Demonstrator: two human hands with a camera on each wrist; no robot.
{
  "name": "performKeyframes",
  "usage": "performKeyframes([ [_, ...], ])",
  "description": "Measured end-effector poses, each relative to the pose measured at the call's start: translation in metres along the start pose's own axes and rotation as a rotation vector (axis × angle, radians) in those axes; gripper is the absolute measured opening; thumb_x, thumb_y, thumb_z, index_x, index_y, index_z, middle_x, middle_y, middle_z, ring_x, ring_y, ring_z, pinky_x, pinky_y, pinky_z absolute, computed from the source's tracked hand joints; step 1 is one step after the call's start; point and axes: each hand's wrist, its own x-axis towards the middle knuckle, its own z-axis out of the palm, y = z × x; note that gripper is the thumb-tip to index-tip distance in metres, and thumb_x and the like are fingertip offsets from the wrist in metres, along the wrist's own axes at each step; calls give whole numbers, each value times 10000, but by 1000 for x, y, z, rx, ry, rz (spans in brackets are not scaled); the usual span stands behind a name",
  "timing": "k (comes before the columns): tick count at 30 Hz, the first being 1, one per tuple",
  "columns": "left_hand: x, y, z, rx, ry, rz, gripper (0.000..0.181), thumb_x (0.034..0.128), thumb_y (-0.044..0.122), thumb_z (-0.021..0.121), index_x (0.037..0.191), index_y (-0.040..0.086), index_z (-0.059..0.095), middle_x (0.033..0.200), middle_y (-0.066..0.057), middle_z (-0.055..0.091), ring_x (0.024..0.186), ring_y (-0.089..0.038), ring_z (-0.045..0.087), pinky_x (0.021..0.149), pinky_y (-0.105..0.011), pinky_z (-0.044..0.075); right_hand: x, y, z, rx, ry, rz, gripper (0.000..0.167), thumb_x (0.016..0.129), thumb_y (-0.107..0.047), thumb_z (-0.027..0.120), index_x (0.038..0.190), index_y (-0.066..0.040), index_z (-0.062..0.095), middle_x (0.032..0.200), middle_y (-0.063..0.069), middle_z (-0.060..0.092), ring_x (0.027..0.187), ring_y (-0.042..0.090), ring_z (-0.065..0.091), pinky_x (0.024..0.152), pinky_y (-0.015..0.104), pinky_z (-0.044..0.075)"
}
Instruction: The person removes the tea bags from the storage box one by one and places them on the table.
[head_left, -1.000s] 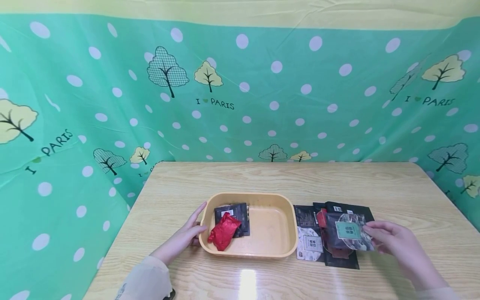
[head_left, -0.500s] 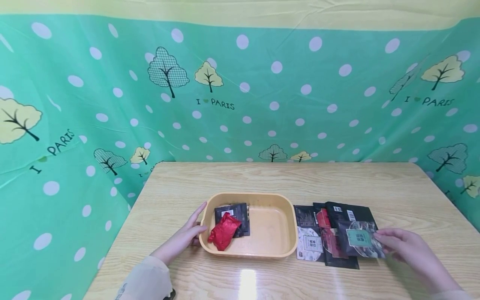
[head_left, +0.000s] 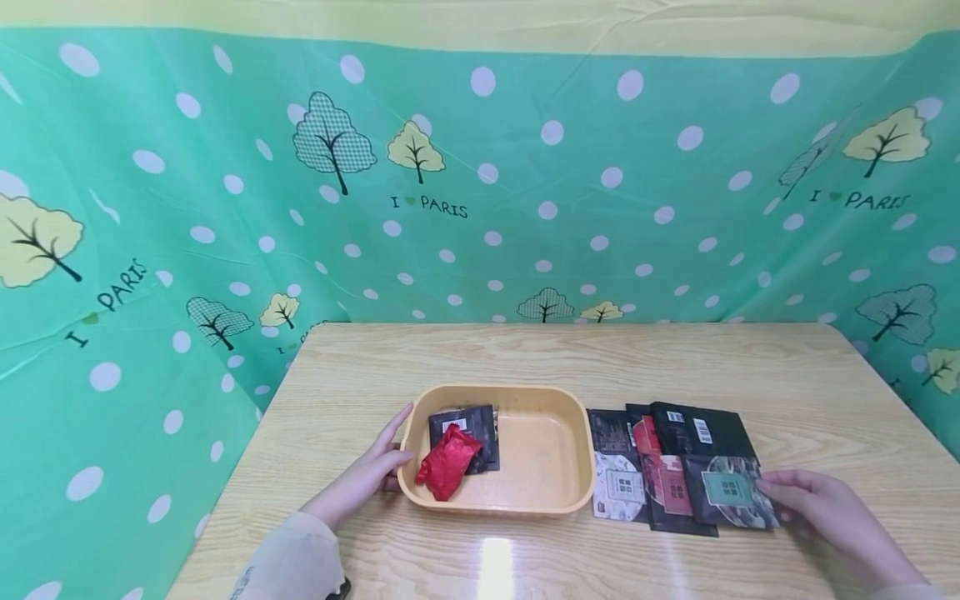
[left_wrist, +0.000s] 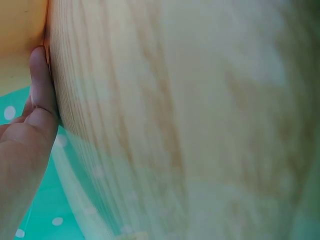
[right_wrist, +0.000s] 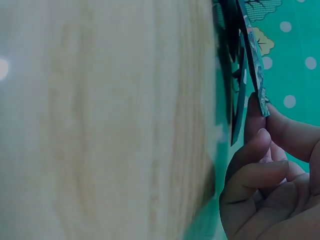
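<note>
Two hands flank a tan tray (head_left: 540, 458). To its right, the right hand (head_left: 819, 502) pinches the outer edge of a green-labelled packet (head_left: 729, 492) between thumb and finger; this extends from the fingertips toward the tray, long axis unclear. The left hand (head_left: 366, 477), farther from it, rests fairly straight fingers against the tray's left end. Only the right-wrist view shows the pinched edge standing clear of another packet (right_wrist: 239, 110).
</note>
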Motion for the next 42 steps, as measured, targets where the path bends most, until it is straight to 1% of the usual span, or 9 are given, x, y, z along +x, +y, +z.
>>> performKeyframes([
  [5, 0, 0, -1, 1, 8, -8, 778, 996, 134, 445, 1599, 180, -46, 1396, -473, 326, 1092, -372, 654, 832, -439, 608, 3, 4, 2, 23, 14, 17, 603, 978, -376, 572, 1269, 151, 546, 902, -44, 678, 788, 101, 550, 649, 253, 468],
  [9, 1, -1, -1, -4, 3, -4, 779, 998, 129, 440, 1597, 177, -55, 1406, -478, 320, 1075, -356, 663, 828, -434, 609, 4, 6, 2, 24, 28, 27, 591, 964, -380, 586, 1229, 148, 575, 865, -43, 669, 771, 115, 551, 635, 259, 466],
  [12, 1, -1, -1, -7, -4, 3, 784, 998, 122, 435, 1595, 175, -70, 1406, -482, 322, 1062, -358, 670, 825, -434, 610, 4, 7, 2, 3, 40, 37, 603, 955, -414, 589, 1208, 133, 593, 884, -28, 685, 792, 122, 568, 646, 265, 478],
  [17, 0, -1, -1, -8, 2, -2, 785, 998, 130, 448, 1598, 183, -56, 1389, -467, 342, 1059, -343, 670, 819, -428, 612, 5, 9, 2, -38, 57, 40, 630, 949, -458, 581, 1182, 126, 607, 917, 7, 700, 818, 139, 581, 660, 280, 487],
  [22, 0, -1, -2, -8, 0, -2, 785, 998, 136, 449, 1598, 181, -55, 1384, -468, 340, 1065, -349, 666, 820, -437, 611, 6, 9, 3, -38, 63, 41, 640, 949, -454, 579, 1188, 139, 596, 908, 9, 696, 813, 148, 576, 652, 282, 483],
  [28, 1, -2, -2, 1, 11, -10, 776, 995, 146, 453, 1602, 192, -28, 1388, -457, 349, 1057, -321, 670, 815, -407, 613, 4, 9, 2, -64, 59, 34, 639, 960, -465, 558, 1182, 133, 603, 908, 2, 692, 811, 146, 573, 650, 277, 485],
  [36, 1, -2, -2, 0, 11, -7, 782, 991, 144, 455, 1600, 183, -35, 1381, -455, 349, 1052, -303, 668, 802, -400, 616, 4, 8, 2, -55, 60, 42, 658, 948, -474, 575, 1177, 142, 595, 928, 37, 696, 819, 157, 577, 656, 275, 490],
  [42, 1, -2, -2, -12, 2, -4, 788, 995, 137, 446, 1598, 185, -59, 1396, -473, 329, 1078, -361, 661, 820, -435, 611, 5, 10, 1, -56, 53, 43, 681, 946, -488, 573, 1196, 146, 586, 961, 65, 692, 840, 163, 561, 662, 278, 488],
])
